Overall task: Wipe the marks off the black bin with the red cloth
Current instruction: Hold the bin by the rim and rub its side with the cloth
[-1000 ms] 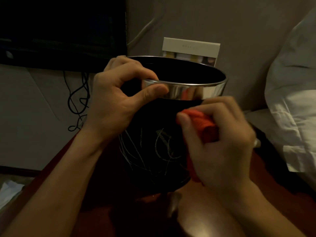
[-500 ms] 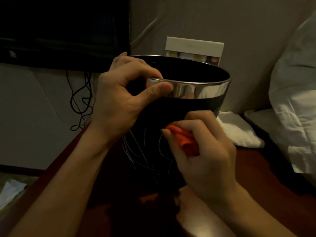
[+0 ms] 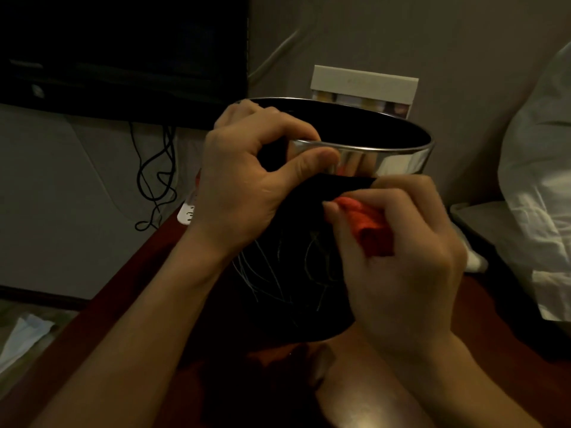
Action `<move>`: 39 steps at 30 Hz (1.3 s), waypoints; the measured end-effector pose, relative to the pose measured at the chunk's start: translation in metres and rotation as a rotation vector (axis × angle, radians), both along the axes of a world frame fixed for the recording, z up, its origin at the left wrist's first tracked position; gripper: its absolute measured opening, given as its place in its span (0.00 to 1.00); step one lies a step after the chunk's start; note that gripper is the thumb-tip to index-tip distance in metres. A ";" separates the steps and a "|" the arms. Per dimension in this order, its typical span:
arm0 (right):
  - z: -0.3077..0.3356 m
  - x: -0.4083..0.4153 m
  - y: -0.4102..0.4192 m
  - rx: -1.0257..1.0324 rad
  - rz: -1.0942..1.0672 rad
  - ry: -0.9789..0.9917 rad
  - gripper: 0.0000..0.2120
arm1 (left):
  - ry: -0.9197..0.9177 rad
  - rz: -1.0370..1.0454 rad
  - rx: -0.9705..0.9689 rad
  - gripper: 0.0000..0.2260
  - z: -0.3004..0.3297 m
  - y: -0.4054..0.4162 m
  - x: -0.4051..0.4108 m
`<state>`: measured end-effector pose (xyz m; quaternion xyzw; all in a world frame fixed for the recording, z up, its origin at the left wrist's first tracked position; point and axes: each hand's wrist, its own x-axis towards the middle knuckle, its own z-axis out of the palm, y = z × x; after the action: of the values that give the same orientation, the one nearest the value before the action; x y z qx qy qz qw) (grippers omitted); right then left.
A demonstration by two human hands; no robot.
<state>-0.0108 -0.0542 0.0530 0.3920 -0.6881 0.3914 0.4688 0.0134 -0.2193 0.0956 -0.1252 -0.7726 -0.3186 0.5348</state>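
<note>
Wipe in progress, frame centre: black bin (image 3: pixel 296 304) upright on red-brown table (image 3: pixel 129 288), pale marks (image 3: pixel 278 267) lower front.
Bin looks rigid, light, glossy; likely to slide, so steady at rim. Left hand (image 3: pixel 244 186) pinches chrome rim (image 3: pixel 386 159); right hand (image 3: pixel 398 257) clenches soft red cloth (image 3: pixel 367 223) against wall.
</note>
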 end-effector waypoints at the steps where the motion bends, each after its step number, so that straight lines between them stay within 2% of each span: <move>1: 0.001 -0.001 0.000 -0.013 0.001 0.002 0.08 | 0.006 0.004 -0.007 0.07 0.000 0.001 -0.001; 7: -0.006 -0.002 -0.001 0.074 0.015 -0.009 0.08 | 0.010 -0.045 -0.015 0.06 -0.002 -0.002 -0.004; 14: 0.025 -0.023 0.033 -0.176 -0.001 -0.065 0.08 | -0.011 -0.055 -0.004 0.05 -0.002 -0.021 -0.002; 17: 0.027 -0.029 0.038 -0.196 0.016 -0.100 0.09 | -0.027 0.075 -0.124 0.10 -0.001 0.000 0.003; 21: 0.022 -0.028 0.036 -0.106 0.050 -0.092 0.06 | -0.051 0.164 -0.277 0.14 -0.004 0.027 0.004; 25: 0.007 -0.028 0.026 -0.022 0.052 -0.094 0.08 | -0.059 0.080 -0.210 0.09 -0.001 0.015 0.001; 30: -0.011 -0.021 0.010 0.125 0.105 -0.052 0.08 | -0.069 0.056 -0.174 0.09 -0.002 -0.002 0.000; 36: 0.010 -0.032 0.026 -0.066 0.038 -0.083 0.07 | -0.048 0.013 -0.150 0.08 0.000 -0.003 -0.001; 39: 0.001 -0.025 0.019 -0.036 0.048 -0.048 0.07 | -0.039 -0.013 -0.136 0.08 0.000 -0.005 -0.003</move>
<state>-0.0357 -0.0351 0.0542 0.3905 -0.6824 0.4241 0.4495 0.0106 -0.2242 0.0951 -0.1603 -0.8019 -0.2711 0.5078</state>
